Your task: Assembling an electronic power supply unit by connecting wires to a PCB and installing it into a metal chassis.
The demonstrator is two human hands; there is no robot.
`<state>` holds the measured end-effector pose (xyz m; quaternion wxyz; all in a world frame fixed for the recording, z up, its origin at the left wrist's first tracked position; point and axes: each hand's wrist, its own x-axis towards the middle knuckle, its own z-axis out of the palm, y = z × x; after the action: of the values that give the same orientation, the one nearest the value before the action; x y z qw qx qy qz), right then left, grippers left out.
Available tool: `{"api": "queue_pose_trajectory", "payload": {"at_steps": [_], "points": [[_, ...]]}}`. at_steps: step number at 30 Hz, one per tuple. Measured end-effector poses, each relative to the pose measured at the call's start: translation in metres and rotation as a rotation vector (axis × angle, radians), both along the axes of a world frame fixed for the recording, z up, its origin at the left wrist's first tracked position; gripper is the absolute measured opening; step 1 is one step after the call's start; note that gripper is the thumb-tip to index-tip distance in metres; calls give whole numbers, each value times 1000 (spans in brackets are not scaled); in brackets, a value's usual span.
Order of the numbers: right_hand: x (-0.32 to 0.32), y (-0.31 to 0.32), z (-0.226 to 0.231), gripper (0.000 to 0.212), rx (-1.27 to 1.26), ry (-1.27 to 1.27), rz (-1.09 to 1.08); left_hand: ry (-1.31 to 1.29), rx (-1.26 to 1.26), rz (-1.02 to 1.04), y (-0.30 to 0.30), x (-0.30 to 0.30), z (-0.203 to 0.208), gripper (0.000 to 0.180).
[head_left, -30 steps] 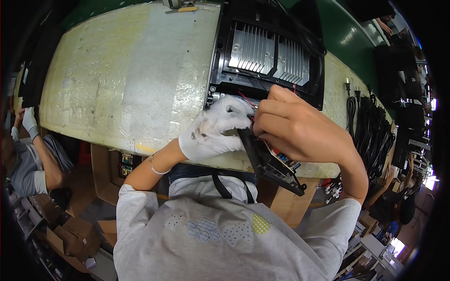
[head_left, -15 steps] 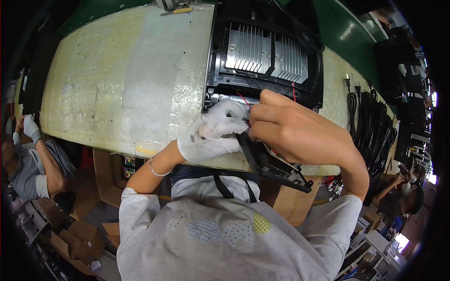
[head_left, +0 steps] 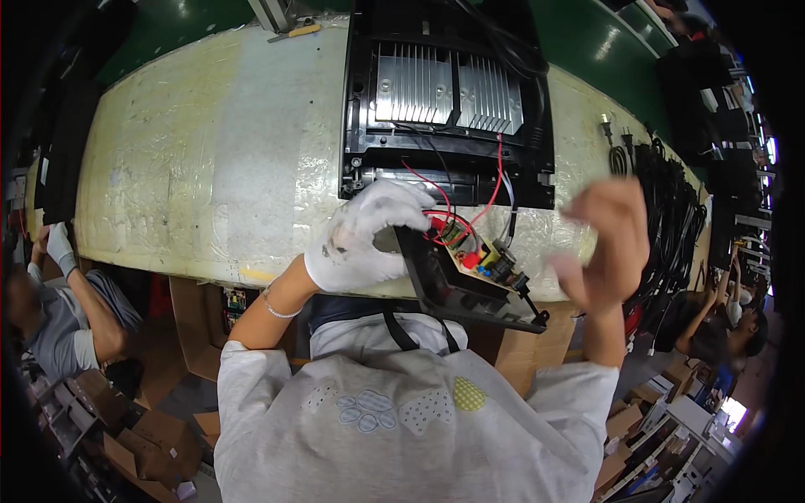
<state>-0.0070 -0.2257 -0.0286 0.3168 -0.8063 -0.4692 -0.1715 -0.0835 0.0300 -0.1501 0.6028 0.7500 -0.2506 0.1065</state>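
My left hand (head_left: 360,239), in a white glove with a dark smudge, grips the upper left end of a black plastic housing (head_left: 429,278). The housing is tilted over the bench's near edge. A circuit board (head_left: 496,267) with small colourful parts lies in it. Red, black and white wires run from the board to a larger black casing (head_left: 537,155), which bears two finned metal heat sinks (head_left: 412,85). My bare right hand (head_left: 605,243) is to the right of the housing, apart from it, blurred but with thumb and fingers spread around nothing.
The bench (head_left: 184,168) has a film-covered top. A yellow-handled tool (head_left: 303,30) lies at its far edge. Black power cords (head_left: 667,218) are heaped on the right. Cardboard boxes (head_left: 189,335) stand below. Another person (head_left: 67,293) works at left, another (head_left: 721,323) at right.
My right hand has let go of the wires at the board and moved right, its fingers opening. The circuit board and wires now show. My left hand still grips the housing.
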Motion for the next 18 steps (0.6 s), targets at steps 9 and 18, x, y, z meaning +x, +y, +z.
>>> {"api": "queue_pose_trajectory", "payload": {"at_steps": [9, 18], "points": [[-44, -59, 23, 44, -479, -45, -20, -370, 423, 219, 6, -20, 81, 33], [168, 54, 6, 44, -88, 35, -63, 404, 421, 722, 45, 82, 105, 104]]}}
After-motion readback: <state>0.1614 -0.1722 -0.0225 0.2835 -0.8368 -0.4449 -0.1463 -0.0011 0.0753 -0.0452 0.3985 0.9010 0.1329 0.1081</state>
